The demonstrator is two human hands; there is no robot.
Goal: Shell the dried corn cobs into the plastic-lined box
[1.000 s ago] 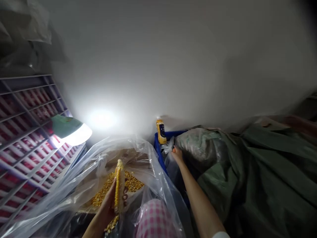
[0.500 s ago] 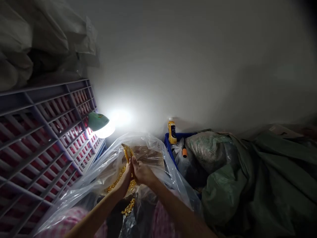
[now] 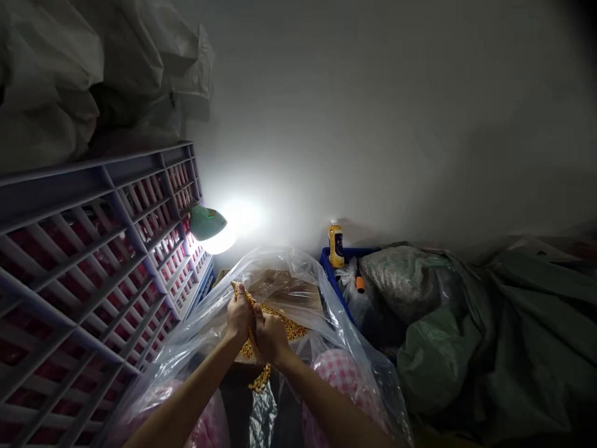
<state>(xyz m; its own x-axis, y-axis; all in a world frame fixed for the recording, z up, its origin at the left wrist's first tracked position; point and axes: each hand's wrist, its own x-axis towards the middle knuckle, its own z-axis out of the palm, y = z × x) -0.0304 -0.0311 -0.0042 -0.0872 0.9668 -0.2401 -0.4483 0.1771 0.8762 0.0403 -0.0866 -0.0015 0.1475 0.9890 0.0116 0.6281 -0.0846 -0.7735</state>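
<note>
My left hand (image 3: 239, 318) is closed around the upper part of a yellow ear of corn (image 3: 250, 300), thumb up near its tip. Lower and to the right, my right hand (image 3: 272, 337) grips the same ear, its thumb pressed on it. Much of the ear is hidden by my fingers. Both hands are over a large clear plastic bag (image 3: 336, 311) spread open. Loose corn kernels (image 3: 291, 326) lie in it behind and below my hands, and a smaller heap of kernels (image 3: 260, 379) sits nearer to me.
A lit green-topped bulb (image 3: 212, 230) hangs by a purple slatted crate (image 3: 153, 255) on the left. Brown cardboard (image 3: 289, 289) shows through the bag. Rightward stand a yellow bottle (image 3: 335, 244), a blue crate (image 3: 329, 267), stuffed sacks (image 3: 401, 280) and dark green cloth (image 3: 522, 336).
My left hand has moved up the ear and now covers most of the upper part that stuck out before. The view has shifted left, and more loose kernels show on the right.
</note>
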